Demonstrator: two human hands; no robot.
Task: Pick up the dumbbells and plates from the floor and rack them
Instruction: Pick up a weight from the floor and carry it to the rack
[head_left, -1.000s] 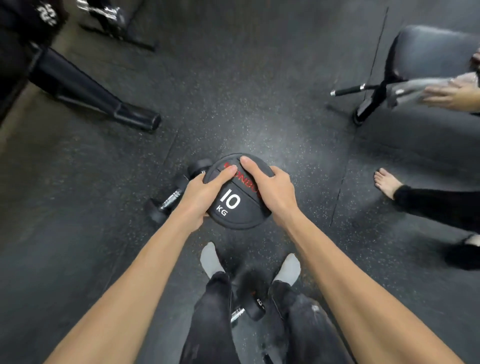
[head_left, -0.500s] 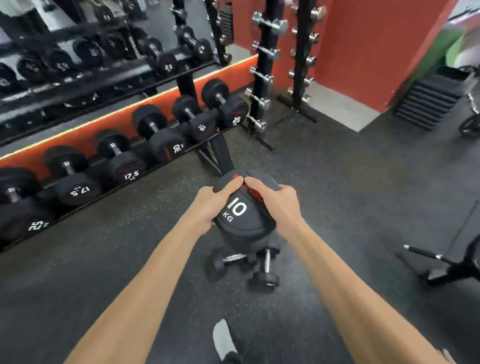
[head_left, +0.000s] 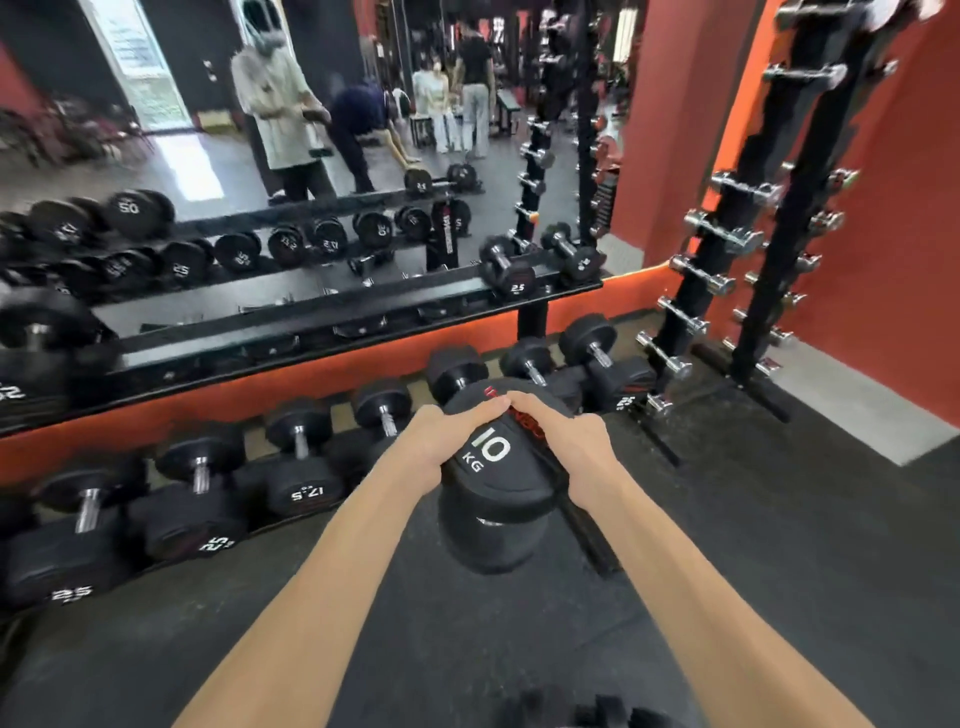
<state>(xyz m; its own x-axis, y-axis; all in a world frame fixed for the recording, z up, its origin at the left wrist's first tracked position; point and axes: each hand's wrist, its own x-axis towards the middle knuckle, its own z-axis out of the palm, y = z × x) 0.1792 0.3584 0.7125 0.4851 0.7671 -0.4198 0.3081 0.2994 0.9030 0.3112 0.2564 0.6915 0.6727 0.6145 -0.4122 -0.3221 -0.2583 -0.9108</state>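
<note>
A: From the left, then?

B: Saw racked dumbbells (head_left: 304, 491) on the bottom tier along the mirror wall, heavy ones marked 25 and 17.5. Noted the upper shelf (head_left: 260, 312) above them, mostly bare, with a 25 near its right end.

A: And the hands?

B: Found the left hand (head_left: 431, 447) wrapped round the left side of the top head of the 10 kg dumbbell (head_left: 493, 467), fingers over the rim. Found the right hand (head_left: 566, 441) closed on the opposite side, fingertips almost meeting the left's at the far edge. Both clamped on it, neither free.

A: Lay of the weight?

B: Hung clear of the floor (head_left: 753, 571), out in front, just short of the bottom tier. Long axis close to upright, tipped a little: marked face up toward the camera, second head directly below the hands. Neither hand nearer, load shared evenly.

A: Further right?

B: Spotted the tall peg rack (head_left: 795, 223) against the red wall, chrome stubs down both posts. Pegs or small weights, too blurred to tell.

A: Coming move, at a guess?

B: Judged as needing the axis tipped flat before setting down, with the shelf ahead and slightly left of the hands. Could not pick out a slot meant for a 10
</note>
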